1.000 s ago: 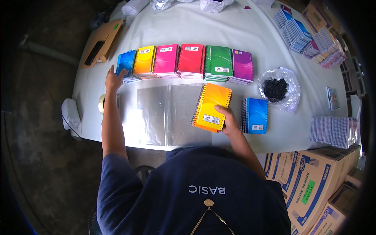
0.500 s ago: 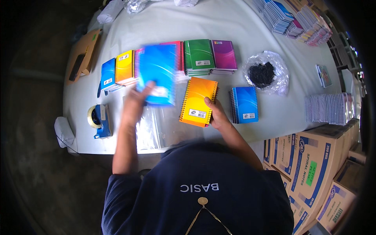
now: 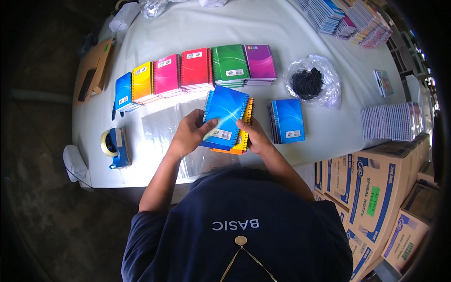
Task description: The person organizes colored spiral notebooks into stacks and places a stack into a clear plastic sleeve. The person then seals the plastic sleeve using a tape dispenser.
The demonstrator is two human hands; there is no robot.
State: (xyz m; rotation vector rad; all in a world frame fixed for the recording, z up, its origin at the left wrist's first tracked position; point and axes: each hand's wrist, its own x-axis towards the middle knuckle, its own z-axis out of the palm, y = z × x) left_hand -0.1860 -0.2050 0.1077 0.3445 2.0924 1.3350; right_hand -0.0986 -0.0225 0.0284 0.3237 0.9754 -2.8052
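Observation:
Between my hands is a small stack of spiral notebooks, a blue notebook [image 3: 226, 113] on top and a yellow notebook [image 3: 242, 141] showing under its right side. My left hand [image 3: 189, 134] is closed on the stack's left edge, thumb on the blue cover. At the right edge, my right hand [image 3: 256, 135] grips the same stack, its thumb near the blue notebook's coil. Beyond them stand short piles in a row: blue [image 3: 123, 91], yellow [image 3: 142, 81], pink [image 3: 166, 74], red [image 3: 196, 67], green [image 3: 230, 63] and purple [image 3: 260, 61] notebooks. Another blue notebook pile [image 3: 288, 120] lies to the right.
Clear plastic sleeves [image 3: 162, 129] lie left of my hands, near a blue tape dispenser [image 3: 120, 149]. A plastic bag of black material [image 3: 307, 83] sits at right. Notebook stacks [image 3: 387, 123] line the right side; cardboard boxes [image 3: 376, 192] stand below the table edge.
My left hand has brought the blue notebook right and down onto the yellow one in my right hand. Both hands now hold the stack together.

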